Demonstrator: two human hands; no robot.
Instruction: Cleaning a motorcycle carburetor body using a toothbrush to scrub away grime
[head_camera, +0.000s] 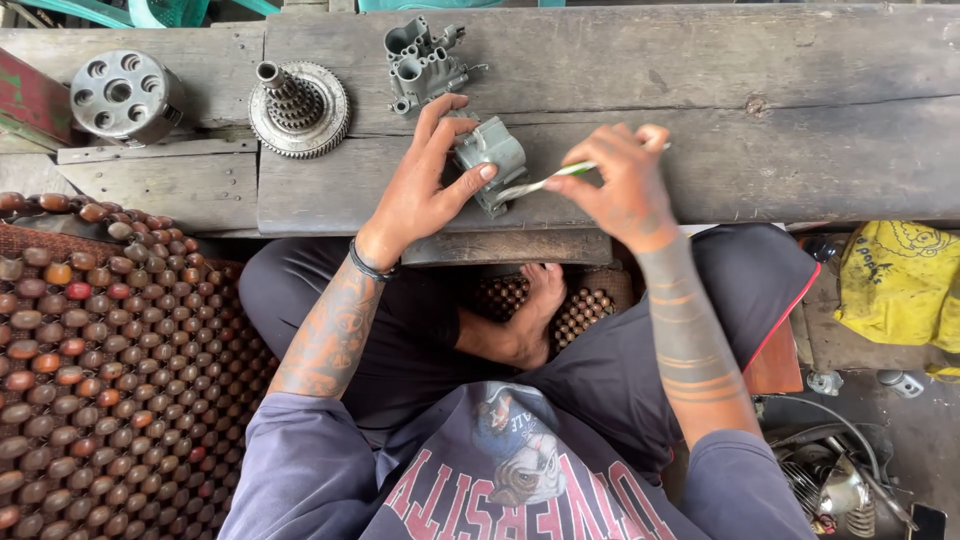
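I sit cross-legged at a low wooden bench (780, 140). My left hand (420, 185) grips a small grey cast-metal engine part (492, 160) and steadies it on the bench top. My right hand (618, 178) pinches a thin brush with a pale green handle (555, 177); its head touches the lower side of the part. Both forearms are tattooed, and a dark band circles my left wrist.
On the bench behind lie a larger grey casting (422, 62), a toothed gear with a shaft (298, 108) and a round drilled metal drum (125, 95). A wooden-bead mat (100, 380) covers the floor at left. A yellow bag (900, 285) and engine parts (850, 490) lie at right.
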